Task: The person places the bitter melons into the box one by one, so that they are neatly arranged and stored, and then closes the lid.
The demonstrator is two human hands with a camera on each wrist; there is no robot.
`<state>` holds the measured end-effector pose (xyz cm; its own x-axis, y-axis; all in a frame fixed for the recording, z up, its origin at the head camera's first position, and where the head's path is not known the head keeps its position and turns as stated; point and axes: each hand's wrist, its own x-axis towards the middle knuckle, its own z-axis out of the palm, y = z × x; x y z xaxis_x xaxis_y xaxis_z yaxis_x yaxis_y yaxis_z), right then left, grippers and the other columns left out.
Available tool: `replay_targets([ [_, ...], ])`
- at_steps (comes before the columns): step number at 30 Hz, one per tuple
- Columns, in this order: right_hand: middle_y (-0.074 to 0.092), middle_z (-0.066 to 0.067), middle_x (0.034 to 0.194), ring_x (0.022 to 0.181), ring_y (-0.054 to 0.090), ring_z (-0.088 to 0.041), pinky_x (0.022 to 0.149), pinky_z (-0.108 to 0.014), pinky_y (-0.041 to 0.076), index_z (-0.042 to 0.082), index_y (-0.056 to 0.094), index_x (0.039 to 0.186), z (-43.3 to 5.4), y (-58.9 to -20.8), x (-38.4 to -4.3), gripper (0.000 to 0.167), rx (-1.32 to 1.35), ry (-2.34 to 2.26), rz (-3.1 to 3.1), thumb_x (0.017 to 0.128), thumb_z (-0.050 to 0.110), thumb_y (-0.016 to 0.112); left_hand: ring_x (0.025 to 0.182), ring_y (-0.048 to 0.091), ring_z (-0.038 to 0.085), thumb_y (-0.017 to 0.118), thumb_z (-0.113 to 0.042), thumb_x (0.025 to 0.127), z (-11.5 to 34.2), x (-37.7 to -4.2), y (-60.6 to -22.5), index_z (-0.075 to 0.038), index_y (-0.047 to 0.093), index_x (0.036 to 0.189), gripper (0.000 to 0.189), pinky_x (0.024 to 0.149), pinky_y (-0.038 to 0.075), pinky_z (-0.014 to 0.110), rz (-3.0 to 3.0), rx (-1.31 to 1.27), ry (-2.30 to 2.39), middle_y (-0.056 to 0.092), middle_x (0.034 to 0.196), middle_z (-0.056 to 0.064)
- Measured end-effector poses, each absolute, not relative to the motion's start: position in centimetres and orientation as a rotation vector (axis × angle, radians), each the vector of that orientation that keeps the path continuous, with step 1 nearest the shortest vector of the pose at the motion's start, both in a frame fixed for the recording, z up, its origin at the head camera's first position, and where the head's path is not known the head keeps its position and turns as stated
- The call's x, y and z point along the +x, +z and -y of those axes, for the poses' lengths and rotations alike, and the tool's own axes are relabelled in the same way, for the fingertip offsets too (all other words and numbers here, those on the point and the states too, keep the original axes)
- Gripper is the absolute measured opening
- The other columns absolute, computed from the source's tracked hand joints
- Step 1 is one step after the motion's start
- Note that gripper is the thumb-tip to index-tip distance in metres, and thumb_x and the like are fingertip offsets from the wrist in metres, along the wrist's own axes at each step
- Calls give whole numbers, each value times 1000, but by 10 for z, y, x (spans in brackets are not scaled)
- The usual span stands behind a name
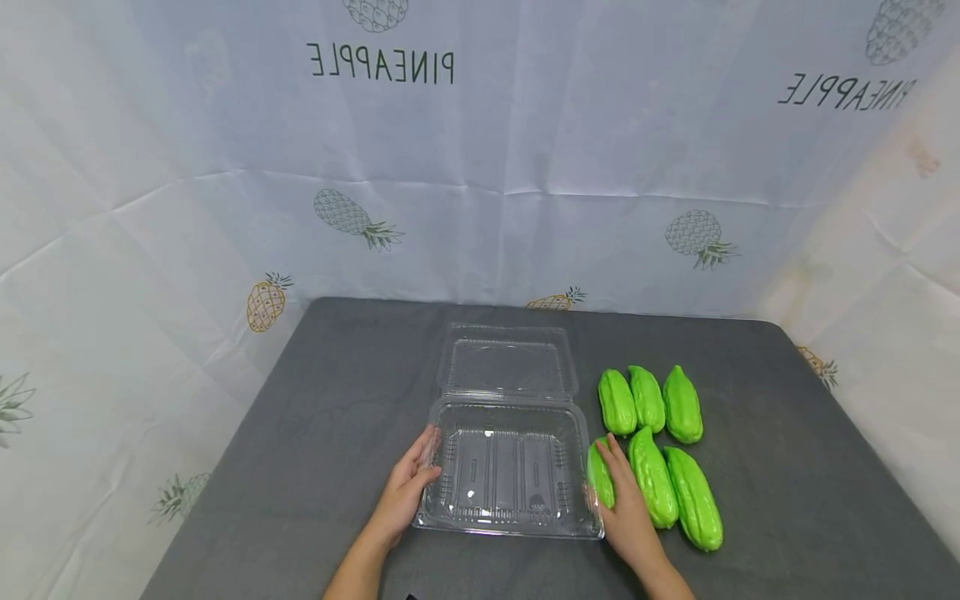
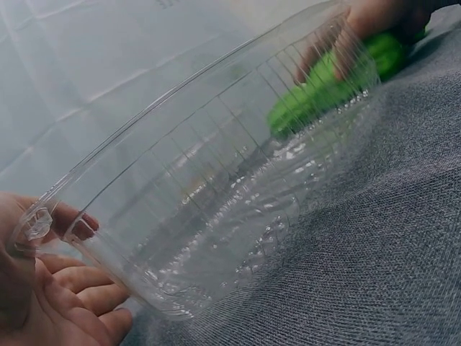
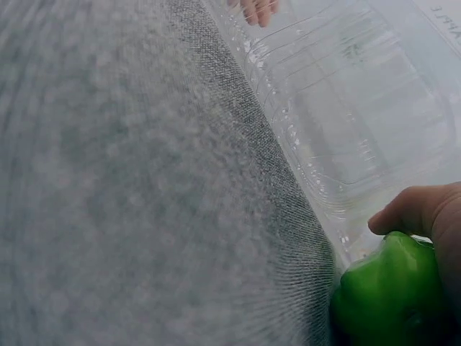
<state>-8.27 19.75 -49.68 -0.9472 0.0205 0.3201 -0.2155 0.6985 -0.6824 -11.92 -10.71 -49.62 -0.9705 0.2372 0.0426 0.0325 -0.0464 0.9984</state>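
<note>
Clear box [image 1: 502, 467], green vegetable [image 1: 600, 477] just right of it
Left hand [image 1: 405, 492] pinches the box's left side, likely for steadiness; right hand [image 1: 626, 507] grips the vegetable; lid [image 1: 506, 367] folded far, uncovering the top.

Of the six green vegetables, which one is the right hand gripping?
The near row's leftmost vegetable, beside the clear container. The right hand curls around it alone, partly hiding it; the other five lie outside that grip.

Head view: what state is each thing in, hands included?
Clear plastic rectangular container: open, empty
Its clear lid: folded back
Left hand: holding the container's left side
Right hand: gripping one bright green, ridged, elongated vegetable
Five matching vegetables: lying on dark grey cloth
</note>
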Motion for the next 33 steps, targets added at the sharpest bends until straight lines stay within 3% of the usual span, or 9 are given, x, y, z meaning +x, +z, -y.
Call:
replay_targets([
  [10,33,-27,144,126,36,-47,92,-61,35,-5,41,135,-196,-497,-83,57,203,1116,2597,86,10,64,140,15,32,43,7,88,108,-119,-497,9,16,145,63,100,21,1,-2092,283,2144,20,151,25],
  [22,29,-29,145,126,31,-54,92,-67,32,-5,38,137,-197,-486,-79,56,195,1173,2576,88,9,62,140,14,35,41,11,84,107,-117,-496,11,19,143,63,99,22,1,-2069,280,2160,20,150,27],
  [25,32,-27,145,140,25,-24,104,-57,30,-3,40,137,-198,-485,-78,57,192,1174,2536,86,8,62,141,14,34,41,10,84,107,-117,-496,11,20,143,63,99,22,0,-2065,269,2159,20,151,27],
  [27,33,-27,144,138,19,0,112,-35,26,-1,40,137,-199,-485,-78,56,193,1187,2506,86,7,62,141,14,34,41,10,84,108,-117,-497,11,20,143,63,99,22,0,-2060,270,2162,21,151,27],
  [29,34,-27,143,128,12,19,107,-12,18,0,41,137,-200,-484,-77,56,194,1204,2481,86,7,62,141,14,34,41,10,84,108,-118,-497,11,20,143,62,99,22,1,-2054,270,2166,21,151,26],
  [31,35,-29,142,128,13,20,100,-1,13,-2,41,136,-201,-482,-77,54,206,1215,2454,86,5,61,141,14,33,42,10,84,108,-118,-497,11,20,143,62,100,22,1,-2054,265,2168,21,151,26],
  [33,37,-30,140,127,14,20,97,3,12,-2,42,135,-202,-479,-78,53,207,1213,2434,86,4,61,141,15,33,42,9,85,108,-118,-497,10,21,143,62,100,22,1,-2058,255,2170,21,151,25],
])
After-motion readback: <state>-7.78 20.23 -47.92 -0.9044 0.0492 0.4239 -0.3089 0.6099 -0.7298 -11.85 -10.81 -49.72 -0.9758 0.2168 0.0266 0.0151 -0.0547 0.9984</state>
